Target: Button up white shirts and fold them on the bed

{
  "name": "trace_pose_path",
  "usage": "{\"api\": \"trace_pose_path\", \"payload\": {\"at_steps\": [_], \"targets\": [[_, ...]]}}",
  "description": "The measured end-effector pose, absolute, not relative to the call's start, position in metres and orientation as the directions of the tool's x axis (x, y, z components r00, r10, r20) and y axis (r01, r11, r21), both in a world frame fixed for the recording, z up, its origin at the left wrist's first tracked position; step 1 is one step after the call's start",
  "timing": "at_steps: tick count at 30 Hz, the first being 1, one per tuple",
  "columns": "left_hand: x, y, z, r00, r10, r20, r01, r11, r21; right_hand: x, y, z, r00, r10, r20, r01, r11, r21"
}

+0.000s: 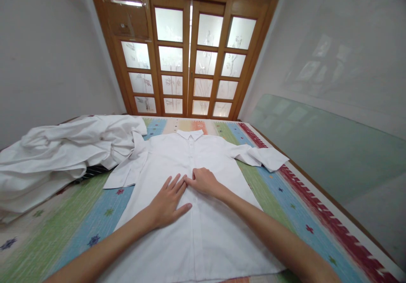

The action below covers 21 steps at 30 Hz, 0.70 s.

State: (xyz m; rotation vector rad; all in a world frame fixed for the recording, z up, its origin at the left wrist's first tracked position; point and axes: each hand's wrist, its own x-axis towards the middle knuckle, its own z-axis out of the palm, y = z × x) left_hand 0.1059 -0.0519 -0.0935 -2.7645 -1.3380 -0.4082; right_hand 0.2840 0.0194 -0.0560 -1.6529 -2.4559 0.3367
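Note:
A white short-sleeved shirt (203, 228) lies spread out flat, front up, on a striped bedcover (279, 198), collar toward the far end. My left hand (168, 200) rests flat on the shirt's middle with fingers stretched out. My right hand (204, 181) sits just beside it on the button placket, its fingers curled and pinched on the fabric. The two hands touch at the fingertips.
A pile of crumpled white garments (63, 156) lies at the left on the bed, with a dark striped cloth (91, 172) under its edge. Wooden doors with frosted glass panes (190, 59) stand beyond the bed. A wall with a green lower panel (333, 147) runs along the right.

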Motion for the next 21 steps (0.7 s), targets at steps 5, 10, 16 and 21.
{"api": "trace_pose_path", "payload": {"at_steps": [5, 10, 16, 21], "targets": [[0.103, -0.075, -0.090, 0.617, 0.759, 0.208, 0.758, -0.644, 0.102, 0.282, 0.026, -0.056, -0.346, 0.938, 0.004, 0.910, 0.337, -0.242], [0.104, -0.080, -0.086, 0.605, 0.767, 0.215, 0.756, -0.638, 0.149, 0.279, 0.030, -0.054, -0.339, 0.940, -0.032, 0.919, 0.324, -0.225], [0.111, -0.052, -0.069, 0.499, 0.830, 0.250, 0.766, -0.557, 0.320, 0.291, 0.038, -0.055, -0.404, 0.915, -0.004, 0.861, 0.378, -0.340], [0.122, -0.014, -0.061, 0.417, 0.884, 0.211, 0.757, -0.466, 0.458, 0.309, 0.047, -0.061, -0.485, 0.874, -0.041, 0.685, 0.350, -0.639]]}}
